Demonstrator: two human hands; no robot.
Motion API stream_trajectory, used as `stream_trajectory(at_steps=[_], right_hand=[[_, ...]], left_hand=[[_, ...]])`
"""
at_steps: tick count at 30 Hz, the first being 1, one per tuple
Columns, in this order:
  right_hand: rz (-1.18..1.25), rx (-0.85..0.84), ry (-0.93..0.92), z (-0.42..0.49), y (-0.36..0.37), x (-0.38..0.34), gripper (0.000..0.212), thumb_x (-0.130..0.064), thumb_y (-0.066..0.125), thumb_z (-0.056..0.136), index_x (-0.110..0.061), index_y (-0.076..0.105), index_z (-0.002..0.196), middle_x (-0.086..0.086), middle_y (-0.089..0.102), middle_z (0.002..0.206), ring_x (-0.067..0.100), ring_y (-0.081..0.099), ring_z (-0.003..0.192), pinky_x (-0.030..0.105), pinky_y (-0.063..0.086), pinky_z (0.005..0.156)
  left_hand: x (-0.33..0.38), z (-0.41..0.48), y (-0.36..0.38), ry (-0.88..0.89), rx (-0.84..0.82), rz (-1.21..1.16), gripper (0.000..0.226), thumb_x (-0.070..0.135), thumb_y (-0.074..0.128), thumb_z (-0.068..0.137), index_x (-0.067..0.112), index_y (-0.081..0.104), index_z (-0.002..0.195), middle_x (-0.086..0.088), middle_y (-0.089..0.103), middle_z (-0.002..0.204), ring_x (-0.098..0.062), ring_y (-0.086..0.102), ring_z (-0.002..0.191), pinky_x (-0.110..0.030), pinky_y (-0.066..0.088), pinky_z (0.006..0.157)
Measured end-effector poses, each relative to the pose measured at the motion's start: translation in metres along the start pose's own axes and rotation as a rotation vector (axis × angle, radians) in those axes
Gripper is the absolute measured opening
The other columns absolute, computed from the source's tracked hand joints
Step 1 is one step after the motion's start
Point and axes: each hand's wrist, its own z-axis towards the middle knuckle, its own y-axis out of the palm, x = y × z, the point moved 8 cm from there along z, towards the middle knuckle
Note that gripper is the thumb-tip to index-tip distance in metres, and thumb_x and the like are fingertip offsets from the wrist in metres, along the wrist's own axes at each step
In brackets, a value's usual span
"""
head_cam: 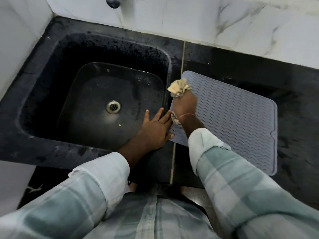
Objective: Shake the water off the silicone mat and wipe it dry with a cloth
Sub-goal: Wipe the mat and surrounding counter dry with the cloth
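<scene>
The fingers (161,116) of the left hand (154,129) are lying straight and spread, flat on the narrow strip of counter (293,121) between the sink (43,80) and the silicone mat (233,114). The tips are reaching out over the sink's right rim and the thumb is pressing on the mat's near-left corner; this hand is holding nothing, just pinning the mat down. Over on the right hand (185,105), the fingers are tucked out of sight under the back of the hand, but they are clearly bunching the cloth (179,87): a beige, patterned wad is bulging out beyond the knuckles and another bit is poking out at the wrist, beside a thin red thread (187,115). That hand is pressing the cloth onto the mat near its far-left corner. The grey mat, ribbed with wavy lines, is lying flat on the black counter just right of the sink, slightly skewed, its left edge crossing the pale seam (183,59) in the stone and its near-right corner close to the counter's front edge. Both forearms are coming in from the front edge in pale checked sleeves (224,169). In the dark sink basin a metal drain (113,106) is gleaming, and white marbled tiles (207,19) are running along the counter's back edge.
</scene>
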Motion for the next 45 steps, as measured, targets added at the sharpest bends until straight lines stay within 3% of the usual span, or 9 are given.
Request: stream_trajectory(at_steps=[4, 10, 20, 25, 29, 33, 37, 40, 45], right_hand=[[0.245, -0.171, 0.027, 0.017, -0.011, 0.006, 0.028, -0.012, 0.051, 0.094, -0.002, 0.063, 0.118, 0.015, 0.063, 0.125, 0.026, 0.057, 0.119, 0.025, 0.039, 0.102], [0.201, 0.166, 0.290, 0.001, -0.081, 0.086, 0.036, -0.034, 0.069, 0.084, -0.010, 0.067, 0.110, 0.004, 0.069, 0.109, 0.020, 0.062, 0.103, 0.029, 0.044, 0.093], [0.089, -0.411, -0.109, -0.004, 0.014, -0.008, 0.030, -0.031, 0.062, 0.089, -0.015, 0.069, 0.113, 0.005, 0.068, 0.116, 0.019, 0.061, 0.111, 0.022, 0.043, 0.085], [-0.079, -0.183, -0.214, -0.011, -0.023, -0.003, 0.032, -0.020, 0.049, 0.094, -0.011, 0.063, 0.121, 0.010, 0.067, 0.119, 0.027, 0.060, 0.114, 0.033, 0.043, 0.098], [-0.357, -0.261, -0.293, -0.082, 0.008, -0.021, 0.025, -0.008, 0.048, 0.086, -0.004, 0.058, 0.109, 0.018, 0.067, 0.097, 0.039, 0.063, 0.091, 0.043, 0.051, 0.078], [0.176, -0.429, -0.199, -0.130, 0.009, -0.014, 0.020, -0.009, 0.056, 0.084, -0.008, 0.067, 0.101, 0.008, 0.072, 0.099, 0.023, 0.066, 0.093, 0.034, 0.052, 0.087], [0.594, 0.011, 0.185, -0.116, -0.070, 0.060, 0.022, -0.013, 0.056, 0.091, -0.012, 0.068, 0.109, 0.001, 0.070, 0.112, 0.012, 0.064, 0.105, 0.033, 0.048, 0.097], [0.427, 0.243, 0.273, -0.102, -0.129, 0.112, 0.036, -0.028, 0.064, 0.087, -0.015, 0.063, 0.120, 0.001, 0.068, 0.119, 0.015, 0.061, 0.114, 0.033, 0.045, 0.102], [0.003, -0.036, 0.151, -0.090, -0.077, 0.090, 0.044, -0.042, 0.053, 0.087, -0.021, 0.053, 0.125, 0.007, 0.068, 0.115, 0.029, 0.063, 0.106, 0.035, 0.048, 0.085]], left_hand=[[-0.001, 0.000, 0.000, -0.010, -0.010, -0.038, 0.068, 0.053, 0.036, 0.097, 0.025, 0.010, 0.154, 0.006, 0.001, 0.163, -0.021, -0.003, 0.149, -0.067, 0.001, 0.113], [-0.007, -0.001, 0.001, -0.014, -0.025, -0.161, 0.062, 0.039, 0.040, 0.100, 0.027, 0.011, 0.153, 0.009, -0.001, 0.162, -0.014, -0.005, 0.149, -0.061, -0.001, 0.115], [-0.016, -0.002, 0.002, -0.087, 0.076, -0.316, 0.062, 0.034, 0.051, 0.096, 0.020, 0.026, 0.151, 0.002, 0.013, 0.161, -0.020, 0.003, 0.149, -0.056, 0.010, 0.116], [-0.052, -0.008, -0.023, -0.255, 0.418, -0.667, 0.039, 0.018, 0.046, 0.098, 0.000, 0.053, 0.132, -0.020, 0.052, 0.138, -0.032, 0.046, 0.130, -0.029, 0.031, 0.106], [-0.062, -0.003, -0.046, -0.296, 0.534, -0.767, 0.034, 0.012, 0.049, 0.097, 0.005, 0.058, 0.129, -0.014, 0.060, 0.129, -0.027, 0.053, 0.122, -0.028, 0.036, 0.101], [-0.052, 0.005, -0.062, -0.304, 0.620, -0.771, 0.035, 0.015, 0.042, 0.101, 0.003, 0.056, 0.130, -0.014, 0.057, 0.134, -0.025, 0.051, 0.126, -0.026, 0.034, 0.104], [-0.018, 0.013, -0.076, -0.204, 0.680, -0.839, 0.036, 0.021, 0.040, 0.101, 0.005, 0.058, 0.128, -0.011, 0.060, 0.131, -0.022, 0.054, 0.121, -0.024, 0.037, 0.099], [0.031, 0.026, -0.065, -0.055, 0.609, -0.794, 0.034, 0.016, 0.042, 0.101, 0.002, 0.056, 0.129, -0.015, 0.059, 0.131, -0.025, 0.053, 0.121, -0.019, 0.033, 0.100], [0.075, 0.052, -0.023, 0.023, 0.468, -0.722, 0.041, 0.018, 0.043, 0.092, -0.001, 0.056, 0.126, -0.021, 0.056, 0.131, -0.033, 0.049, 0.126, -0.033, 0.028, 0.111]])
